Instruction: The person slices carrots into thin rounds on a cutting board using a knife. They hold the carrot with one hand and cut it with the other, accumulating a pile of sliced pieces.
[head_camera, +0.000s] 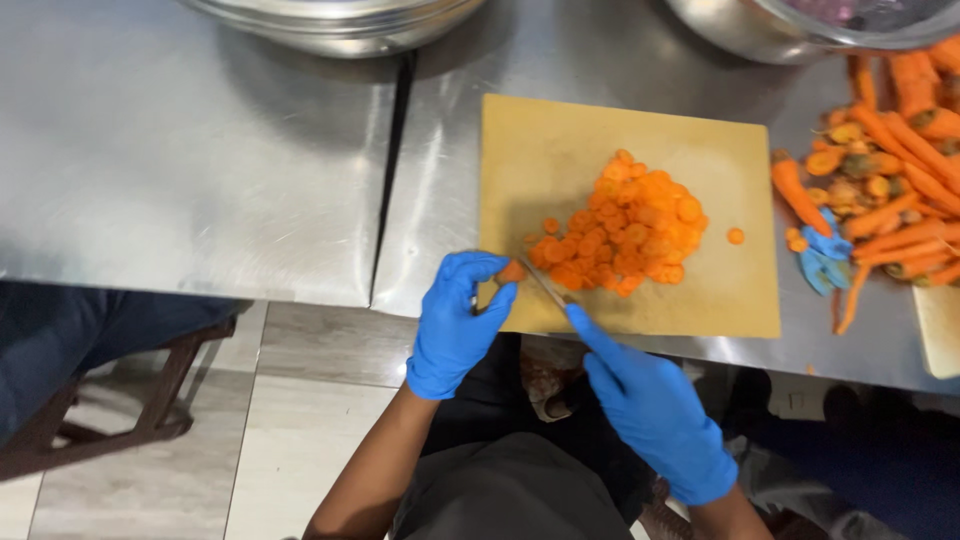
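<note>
A tan cutting board (560, 140) lies on a steel table and carries a heap of round carrot slices (630, 232). Both of my hands wear blue gloves. My left hand (455, 320) pinches a small carrot stub (512, 270) at the board's near left corner. My right hand (650, 405) grips a knife (545, 284), index finger along its back, with the blade angled toward the stub and the near edge of the heap. One slice (735, 236) lies apart to the right.
Whole carrots, tops and peelings (890, 180) are piled at the right, with a blue peeler-like item (825, 258) beside them. Two steel bowls (340, 25) (800, 25) sit at the far edge. A seam (392, 170) splits the tabletop. A chair (150, 390) stands at the left.
</note>
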